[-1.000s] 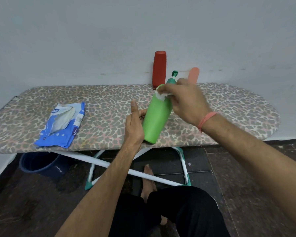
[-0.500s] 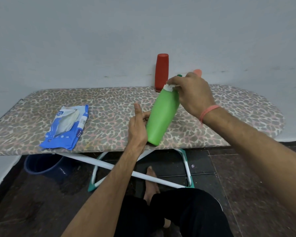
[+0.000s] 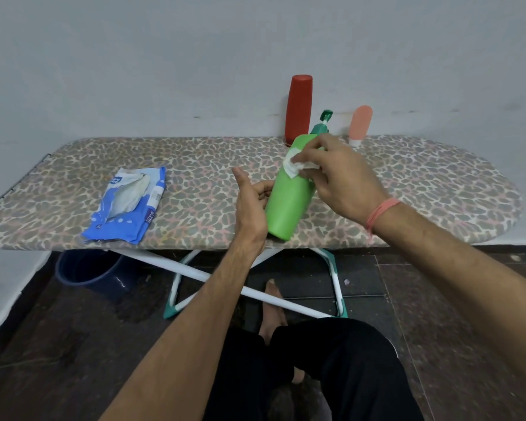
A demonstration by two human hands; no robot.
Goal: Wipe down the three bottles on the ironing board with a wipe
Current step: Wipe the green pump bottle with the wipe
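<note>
We hold the green bottle (image 3: 287, 196) tilted over the near edge of the ironing board (image 3: 438, 183), its dark green pump top (image 3: 323, 124) pointing up and away toward the wall. Our left hand (image 3: 251, 208) grips the lower part of the bottle: the fingers curl round its left side and the thumb sticks straight up, clear of the plastic. Our right hand (image 3: 343, 174) comes in from the right and pinches a small crumpled white wipe (image 3: 296, 166) against the bottle's upper body, just below the shoulder; the fingers are bent round the wipe and pressed to the green surface. A pink band (image 3: 381, 212) circles the right wrist.

Behind the green bottle, at the far edge of the board by the wall, the red bottle (image 3: 298, 109) stands upright. A little to its right, the smaller pink bottle (image 3: 360, 124) stands on its white cap. Both are apart from our hands.

On the left part of the leopard-print cover lies the blue wipes packet (image 3: 128, 205), flat, its flap open and pale wipes showing inside, well apart from the bottles.

Under the board we see its white and teal legs (image 3: 255, 294), a dark blue bucket (image 3: 88, 270) on the floor at the left, and our dark trousers (image 3: 316, 369) with a bare foot (image 3: 274, 308) below.
</note>
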